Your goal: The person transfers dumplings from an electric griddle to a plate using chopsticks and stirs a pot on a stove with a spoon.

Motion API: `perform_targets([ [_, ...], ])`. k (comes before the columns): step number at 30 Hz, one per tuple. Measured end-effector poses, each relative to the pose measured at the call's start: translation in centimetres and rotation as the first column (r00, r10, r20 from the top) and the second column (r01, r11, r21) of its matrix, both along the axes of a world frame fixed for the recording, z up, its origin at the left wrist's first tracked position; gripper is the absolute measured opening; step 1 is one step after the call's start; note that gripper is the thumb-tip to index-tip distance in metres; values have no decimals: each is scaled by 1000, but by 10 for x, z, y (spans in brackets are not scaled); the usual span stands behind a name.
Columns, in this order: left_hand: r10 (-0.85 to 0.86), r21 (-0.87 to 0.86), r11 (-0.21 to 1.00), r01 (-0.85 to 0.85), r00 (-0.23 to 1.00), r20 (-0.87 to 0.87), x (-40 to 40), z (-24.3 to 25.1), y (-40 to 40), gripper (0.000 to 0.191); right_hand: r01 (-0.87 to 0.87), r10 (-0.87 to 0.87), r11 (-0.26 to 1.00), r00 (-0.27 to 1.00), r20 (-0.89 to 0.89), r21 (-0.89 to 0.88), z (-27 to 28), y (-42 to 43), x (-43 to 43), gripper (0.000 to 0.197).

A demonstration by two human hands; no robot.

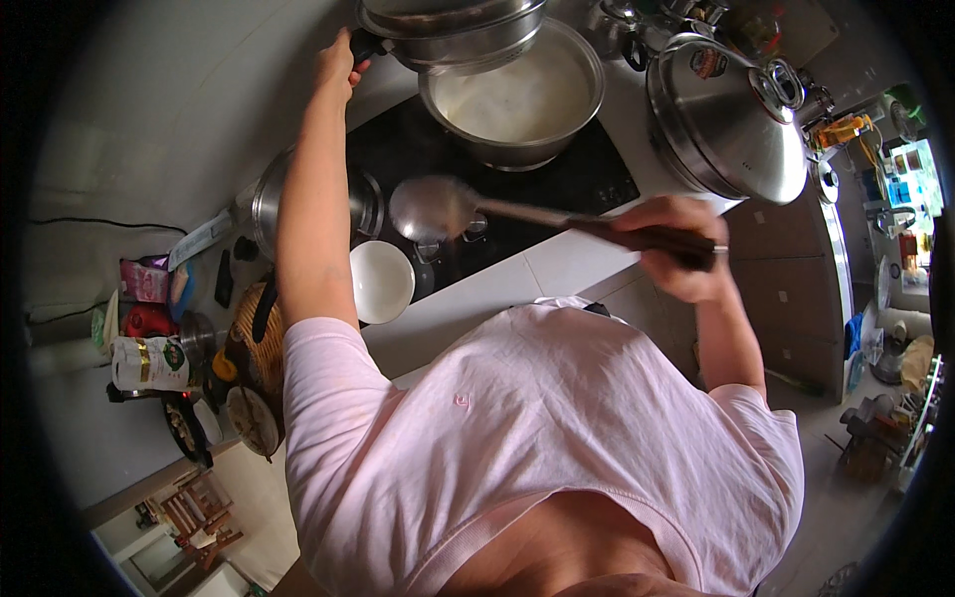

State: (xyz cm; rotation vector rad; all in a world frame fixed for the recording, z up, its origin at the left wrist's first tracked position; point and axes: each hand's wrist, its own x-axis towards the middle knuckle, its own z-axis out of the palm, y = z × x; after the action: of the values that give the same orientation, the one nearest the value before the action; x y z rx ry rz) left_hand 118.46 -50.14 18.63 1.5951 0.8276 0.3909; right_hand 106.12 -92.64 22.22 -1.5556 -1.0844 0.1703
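Observation:
My left hand (339,69) grips the black side handle of a stainless-steel steamer tier (466,45), raised and overlapping the far rim of a large steel pot (515,153). Inside that pot is a whitish, cloudy content (515,101); what it is cannot be told. The pot stands on a black glass cooktop (388,142). In my right hand (675,250) is the dark handle of a broad metal ladle or spatula (436,207), blurred by motion. Its head hangs over the cooktop's near side, apart from the pot. A white bowl (382,282) sits at the near left corner.
Behind my left forearm, a steel pan (365,205) is partly hidden. A domed steel lid (735,112) tops a vessel on the right counter. Packages (153,363), a wicker basket (257,328) and a black cord (112,222) lie to the left.

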Motion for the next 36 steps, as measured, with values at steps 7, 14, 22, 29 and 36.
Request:
perform_targets([
  [7,10,-11,1000,-10,1000,4,-1,0,-1,41,372,-342,927,894,291,-53,40,-31,18,32],
  [14,44,-10,999,-44,999,13,0,-1,-3,39,267,-157,926,915,373,-266,9,-1,53,32],
  [22,24,-11,1000,-24,1000,-12,-5,4,-7,37,157,-62,948,944,325,-277,-22,34,77,28],
  [29,22,0,1000,-22,1000,-10,-5,3,-7,37,183,-71,940,930,361,-287,-37,57,88,27],
  [36,8,-4,1000,-8,999,-42,-4,5,-7,37,261,-99,918,879,466,-297,-61,71,100,26],
])
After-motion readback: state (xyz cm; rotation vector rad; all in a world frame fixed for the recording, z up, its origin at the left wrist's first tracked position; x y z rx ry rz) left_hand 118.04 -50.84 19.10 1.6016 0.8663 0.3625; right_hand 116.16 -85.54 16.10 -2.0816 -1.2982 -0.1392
